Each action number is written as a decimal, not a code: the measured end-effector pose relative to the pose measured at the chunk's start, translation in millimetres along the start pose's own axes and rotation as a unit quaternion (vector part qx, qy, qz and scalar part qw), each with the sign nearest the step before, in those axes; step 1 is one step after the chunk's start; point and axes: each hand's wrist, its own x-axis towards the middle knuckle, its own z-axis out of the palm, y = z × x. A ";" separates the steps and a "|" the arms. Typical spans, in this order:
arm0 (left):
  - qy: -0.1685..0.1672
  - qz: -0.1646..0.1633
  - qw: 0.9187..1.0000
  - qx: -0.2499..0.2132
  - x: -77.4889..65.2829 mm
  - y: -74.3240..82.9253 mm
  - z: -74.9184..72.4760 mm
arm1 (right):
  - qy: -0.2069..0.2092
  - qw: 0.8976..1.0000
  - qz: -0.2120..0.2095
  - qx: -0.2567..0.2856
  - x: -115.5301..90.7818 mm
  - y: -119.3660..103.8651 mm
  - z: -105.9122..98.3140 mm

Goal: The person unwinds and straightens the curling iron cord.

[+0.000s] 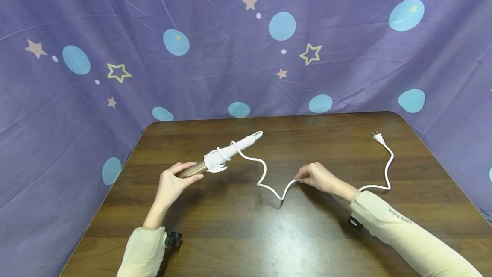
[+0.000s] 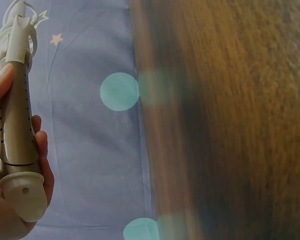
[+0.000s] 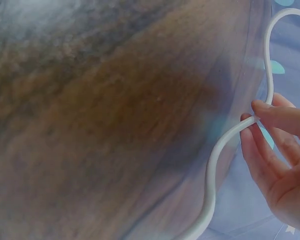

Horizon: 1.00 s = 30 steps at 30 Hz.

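My left hand (image 1: pixel 173 185) grips a curling iron (image 1: pixel 195 169) by its gold barrel, tilted with the white handle pointing up and to the right. In the left wrist view the thumb lies along the gold barrel (image 2: pixel 17 117), and the white tip (image 2: pixel 25 197) rests near the palm. The white cord (image 1: pixel 265 168) is looped around the handle and runs off to the right in bends. Between thumb and fingertips my right hand (image 1: pixel 317 177) pinches this cord. Beyond the right wrist it continues to a two-pin plug (image 1: pixel 378 137) at the back right.
A brown wooden table (image 1: pixel 230 234) lies under both hands. Behind it and along its sides hangs a purple curtain (image 1: pixel 215 76) printed with stars and blue spots. Both sleeves carry a small black strap piece, such as the one (image 1: pixel 174 239) at the left wrist.
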 end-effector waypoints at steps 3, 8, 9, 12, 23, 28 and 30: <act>-0.002 -0.006 1.000 0.003 0.1 3.1 -0.2 | 0.001 1.000 0.009 0.013 0.3 -0.9 -1.0; 0.012 0.025 0.999 -0.031 0.9 -18.2 5.2 | 0.013 0.998 0.030 0.052 3.3 -3.8 -7.0; 0.014 0.032 0.999 -0.038 0.5 -18.5 5.6 | 0.017 0.997 0.035 0.060 4.3 -4.7 -8.2; 0.016 0.050 0.997 -0.063 1.2 -24.9 8.0 | 0.040 0.995 0.044 0.080 7.7 -10.1 -12.0; -0.010 -0.008 1.000 -0.003 1.3 -4.9 3.6 | 0.059 0.971 0.064 0.221 21.7 -38.5 -11.3; -0.013 -0.009 1.000 -0.002 1.2 -5.0 3.9 | 0.051 0.959 0.054 0.274 26.6 -53.7 -8.2; -0.013 -0.005 1.000 -0.002 1.3 -5.4 4.3 | 0.057 0.956 0.039 0.286 27.9 -57.3 -6.5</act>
